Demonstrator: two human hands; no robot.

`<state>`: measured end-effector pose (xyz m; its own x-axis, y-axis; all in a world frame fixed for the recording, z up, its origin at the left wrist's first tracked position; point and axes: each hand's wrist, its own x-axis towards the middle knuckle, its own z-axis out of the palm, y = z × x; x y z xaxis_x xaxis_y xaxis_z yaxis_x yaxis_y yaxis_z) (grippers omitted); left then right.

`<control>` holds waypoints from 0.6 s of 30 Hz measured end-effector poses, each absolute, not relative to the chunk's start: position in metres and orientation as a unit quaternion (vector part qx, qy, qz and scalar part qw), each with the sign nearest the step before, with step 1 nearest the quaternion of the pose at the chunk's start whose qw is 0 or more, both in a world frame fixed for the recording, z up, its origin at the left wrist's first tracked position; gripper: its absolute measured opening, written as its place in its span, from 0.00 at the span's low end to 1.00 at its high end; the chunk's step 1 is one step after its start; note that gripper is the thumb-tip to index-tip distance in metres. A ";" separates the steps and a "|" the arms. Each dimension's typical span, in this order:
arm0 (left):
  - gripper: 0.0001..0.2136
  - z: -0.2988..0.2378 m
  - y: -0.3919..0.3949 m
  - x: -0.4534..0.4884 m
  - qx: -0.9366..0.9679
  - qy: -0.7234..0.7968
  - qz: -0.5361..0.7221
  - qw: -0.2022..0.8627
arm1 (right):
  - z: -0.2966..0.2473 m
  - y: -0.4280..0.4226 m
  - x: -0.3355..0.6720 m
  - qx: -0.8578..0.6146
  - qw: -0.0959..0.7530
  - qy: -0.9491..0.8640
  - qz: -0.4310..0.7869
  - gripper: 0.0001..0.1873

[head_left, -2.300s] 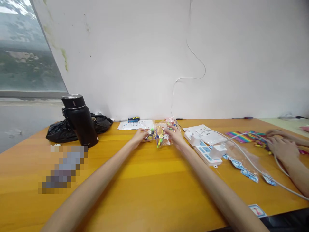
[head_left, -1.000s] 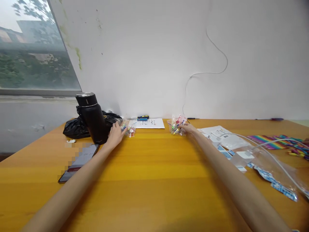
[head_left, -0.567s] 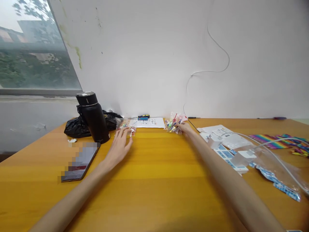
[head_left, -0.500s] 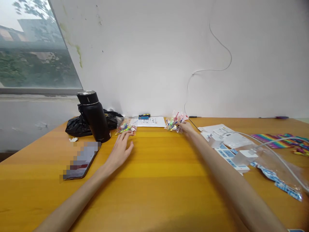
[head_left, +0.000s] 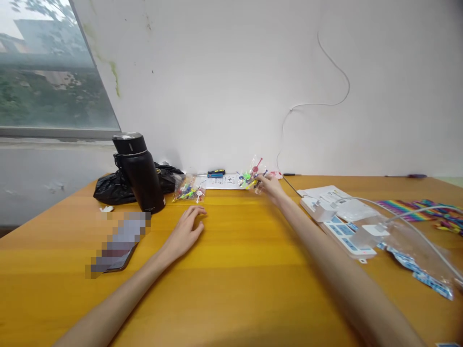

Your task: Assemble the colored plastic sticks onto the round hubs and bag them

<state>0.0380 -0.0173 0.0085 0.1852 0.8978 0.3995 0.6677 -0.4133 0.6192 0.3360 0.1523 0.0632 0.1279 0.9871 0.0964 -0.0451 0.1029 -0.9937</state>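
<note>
My right hand [head_left: 272, 187] pinches a clear plastic bag of small colourful plastic pieces [head_left: 249, 178], in front of the wall at the back of the table. Red, green, yellow and blue pieces show through the film; what they are exactly is too small to tell. My left hand [head_left: 186, 229] rests low over the wooden table with its fingers apart and nothing in them. Just beyond its fingertips, and apart from them, lies a second clear bag of similar colourful pieces [head_left: 188, 189].
At left stand a black bottle [head_left: 139, 178], a black plastic bag [head_left: 108, 189] and a phone [head_left: 123, 246]. Screwdrivers [head_left: 216, 174] lie on a printed sheet [head_left: 226, 182]. A power strip [head_left: 345, 236] with chargers and cables lies right, near rainbow-striped items [head_left: 405, 210].
My right hand has lifted its bag slightly and shifted it left. My left hand has drawn back from the other bag toward me.
</note>
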 end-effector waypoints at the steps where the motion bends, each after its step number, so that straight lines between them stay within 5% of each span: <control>1: 0.12 0.009 -0.018 0.039 0.755 0.517 0.372 0.156 | 0.064 0.153 0.323 -0.479 0.561 -0.488 0.466 0.08; 12: 0.13 0.011 -0.022 0.041 0.761 0.516 0.363 0.151 | 0.027 0.161 0.209 -0.459 0.459 -0.541 0.534 0.12; 18: 0.12 0.008 -0.020 0.042 0.760 0.513 0.368 0.154 | 0.024 0.156 0.213 -0.484 0.474 -0.556 0.482 0.16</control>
<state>0.0424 -0.0199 0.0079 0.2022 0.8932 0.4016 0.6668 -0.4259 0.6116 0.2125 0.1555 0.0237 -0.0814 0.9948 0.0611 0.0809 0.0677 -0.9944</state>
